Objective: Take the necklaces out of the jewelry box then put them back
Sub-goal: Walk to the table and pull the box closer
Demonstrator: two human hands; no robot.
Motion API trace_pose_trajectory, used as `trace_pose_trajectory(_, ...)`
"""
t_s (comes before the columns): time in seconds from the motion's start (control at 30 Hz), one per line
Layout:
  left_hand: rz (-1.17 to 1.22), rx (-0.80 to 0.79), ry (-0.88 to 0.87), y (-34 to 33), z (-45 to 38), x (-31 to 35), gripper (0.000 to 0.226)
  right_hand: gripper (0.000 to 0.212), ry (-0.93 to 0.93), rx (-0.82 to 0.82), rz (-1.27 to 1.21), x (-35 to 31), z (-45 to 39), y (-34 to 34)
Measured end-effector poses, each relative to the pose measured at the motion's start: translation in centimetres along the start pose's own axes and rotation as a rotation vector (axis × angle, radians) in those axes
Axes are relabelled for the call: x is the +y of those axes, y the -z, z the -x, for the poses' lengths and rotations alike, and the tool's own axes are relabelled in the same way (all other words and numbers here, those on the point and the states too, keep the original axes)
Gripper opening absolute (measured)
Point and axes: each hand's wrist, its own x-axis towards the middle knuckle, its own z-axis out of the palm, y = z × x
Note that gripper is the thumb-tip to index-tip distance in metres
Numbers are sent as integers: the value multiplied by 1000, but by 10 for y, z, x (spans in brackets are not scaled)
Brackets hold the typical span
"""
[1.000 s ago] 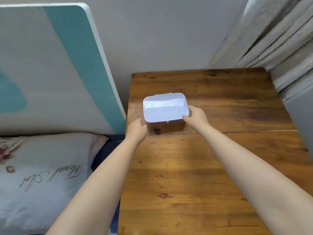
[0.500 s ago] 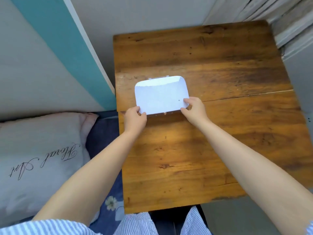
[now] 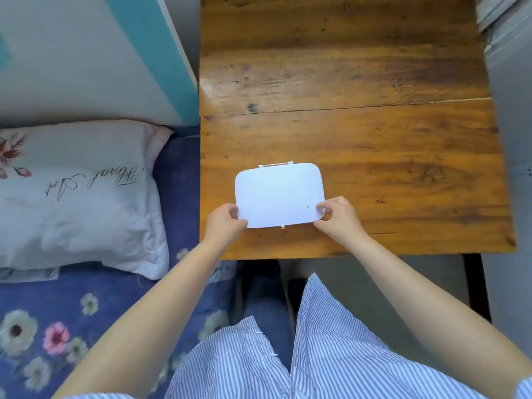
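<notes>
A white jewelry box (image 3: 277, 195) with rounded corners lies closed on the wooden table (image 3: 374, 139), near its front edge. A small metal clasp shows at the box's front and a hinge at its back. My left hand (image 3: 226, 221) grips the box's front left corner. My right hand (image 3: 338, 216) grips its front right corner, thumb on the lid. No necklaces are in view; the inside of the box is hidden.
A bed with a blue floral sheet (image 3: 57, 326) and a white pillow (image 3: 80, 194) lies left of the table. A white and teal headboard (image 3: 100, 53) stands behind the pillow. A grey surface (image 3: 512, 139) borders the table's right side. My striped clothing (image 3: 288, 355) fills the bottom.
Both hands have pulled the closed box from the table's middle toward the front edge. The camera has tilted down, so my lap and the bed now show.
</notes>
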Motion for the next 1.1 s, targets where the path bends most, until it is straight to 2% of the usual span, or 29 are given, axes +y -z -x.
trace_pose_trajectory(0.07, 13, 0, 40, -10, 12, -5, 32, 40, -5, -5, 13, 7, 10, -2)
trace_pose_trajectory(0.1, 7, 9, 55, -15, 17, -6, 17, 40, -2, -6, 30, 9, 14, -4)
trace_pose_trajectory(0.13, 1, 14, 63, -19, 22, -6, 18, 40, 1, -5, 45, 10, 17, -6)
trace_pose_trajectory(0.17, -7, 18, 69, -24, 27, -5, 30, 40, 2, -6, 50, 11, 20, -7)
trace_pose_trajectory(0.2, 1, 24, 83, -29, 29, -5, 29, 41, 2, -10, 45, 12, 22, -8)
trace_pose_trajectory(0.23, -8, 29, 87, -32, 33, -3, 15, 41, 3, -13, 34, 12, 24, -9)
trace_pose_trajectory(0.33, 42, 70, 121, -40, 41, -1, 49, 40, -7, 13, -21, 13, 30, -9)
trace_pose_trajectory(0.47, 265, 192, 120, -34, 48, 4, 40, 40, -8, 98, -127, 9, 33, -2)
trace_pose_trajectory(0.57, 353, 236, 26, -17, 48, 10, 32, 38, 62, 184, -190, -2, 29, 11)
trace_pose_trajectory(0.67, 426, 267, -113, 6, 40, 25, 19, 25, 166, 298, -229, -20, 15, 31)
trace_pose_trajectory(0.73, 430, 308, -213, 19, 23, 37, 19, 15, 218, 362, -221, -35, -5, 44)
trace_pose_trajectory(0.83, 381, 346, -297, 33, -13, 58, 38, 15, 217, 383, -180, -57, -47, 57)
trace_pose_trajectory(0.9, 327, 326, -275, 33, -36, 66, 45, 14, 153, 325, -127, -65, -74, 59)
trace_pose_trajectory(1.0, 17, 259, -165, 17, -57, 51, 40, 18, 3, 239, -65, -61, -101, 53)
trace_pose_trajectory(1.1, -275, 131, -114, -3, -54, 21, 31, 27, -49, 154, -76, -51, -102, 44)
